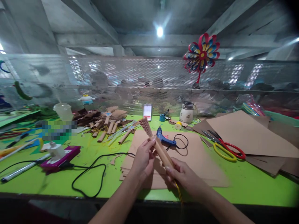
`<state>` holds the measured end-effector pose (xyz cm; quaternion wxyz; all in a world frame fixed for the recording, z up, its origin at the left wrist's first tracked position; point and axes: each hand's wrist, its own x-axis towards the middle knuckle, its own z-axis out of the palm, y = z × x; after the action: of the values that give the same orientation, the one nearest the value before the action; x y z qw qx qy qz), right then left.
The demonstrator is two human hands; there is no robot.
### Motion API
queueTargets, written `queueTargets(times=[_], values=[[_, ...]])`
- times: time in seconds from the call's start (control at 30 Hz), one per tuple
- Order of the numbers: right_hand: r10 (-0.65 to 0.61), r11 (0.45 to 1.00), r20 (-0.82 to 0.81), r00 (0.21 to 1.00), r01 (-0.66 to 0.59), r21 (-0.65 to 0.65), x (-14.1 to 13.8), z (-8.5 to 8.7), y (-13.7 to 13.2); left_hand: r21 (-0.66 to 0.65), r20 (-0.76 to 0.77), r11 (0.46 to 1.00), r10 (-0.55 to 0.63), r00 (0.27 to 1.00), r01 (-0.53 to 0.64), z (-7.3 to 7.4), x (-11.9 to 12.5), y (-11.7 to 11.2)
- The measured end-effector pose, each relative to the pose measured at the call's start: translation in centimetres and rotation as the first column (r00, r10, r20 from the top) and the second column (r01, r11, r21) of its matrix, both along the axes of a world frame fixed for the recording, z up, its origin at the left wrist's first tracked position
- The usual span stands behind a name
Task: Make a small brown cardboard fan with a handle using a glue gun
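Observation:
Both hands hold a rolled brown paper tube point(164, 154) with a pleated paper fan point(145, 126) at its upper end. My left hand point(145, 155) pinches it where the fan meets the tube. Lower down, my right hand point(181, 171) has its fingers wrapped round the tube's near end. Yellow string point(179, 192) hangs from that end. Beneath the hands lies a stack of brown paper sheets point(198, 165). A blue hot glue gun point(164, 139) rests on the stack just beyond the tube, with its black cord looped to the right.
Scissors with yellow point(224, 152) and red point(235, 151) handles lie right, by large brown sheets point(252, 130). Several similar paper tubes point(112, 127) are piled back left. A purple power strip point(62, 158) and black cord point(102, 177) lie left. A jug point(187, 112) stands behind.

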<state>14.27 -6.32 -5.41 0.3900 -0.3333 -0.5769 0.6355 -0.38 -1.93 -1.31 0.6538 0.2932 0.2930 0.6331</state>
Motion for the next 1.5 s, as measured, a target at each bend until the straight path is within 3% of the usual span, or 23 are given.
queueTargets(times=[0.27, 0.47, 0.77, 1.03, 1.2, 1.5], values=[[0.038, 0.999, 0.011, 0.999, -0.038, -0.006, 0.5, 1.6, -0.3, 0.016, -0.038, 0.999, 0.044, 0.998, -0.043, 0.1, 0.0, -0.1], [0.132, 0.969, -0.201, 0.971, -0.169, -0.18, -0.1, 0.6, 1.6, 0.055, -0.093, 0.998, 0.033, 0.995, -0.028, -0.3, 0.2, -0.3], [0.064, 0.982, -0.219, 0.974, -0.1, -0.159, -1.6, -0.2, 1.8, -0.016, -0.096, 1.0, 0.005, 0.995, -0.006, -1.3, 0.6, -0.4], [0.055, 0.977, -0.292, 0.955, -0.112, -0.181, -1.4, -0.7, 1.7, -0.063, -0.089, 0.991, -0.123, 0.988, 0.118, -2.3, 1.2, -0.8], [0.03, 0.977, -0.292, 0.956, -0.089, -0.192, -1.5, -0.5, 1.5, -0.054, -0.099, 0.995, -0.087, 0.991, 0.082, -3.1, 1.1, -0.2], [-0.016, 0.977, -0.211, 0.977, -0.029, -0.21, -1.0, -0.4, 0.9, -0.065, -0.111, 0.988, -0.15, 0.982, 0.143, -2.9, 0.8, -0.4]])
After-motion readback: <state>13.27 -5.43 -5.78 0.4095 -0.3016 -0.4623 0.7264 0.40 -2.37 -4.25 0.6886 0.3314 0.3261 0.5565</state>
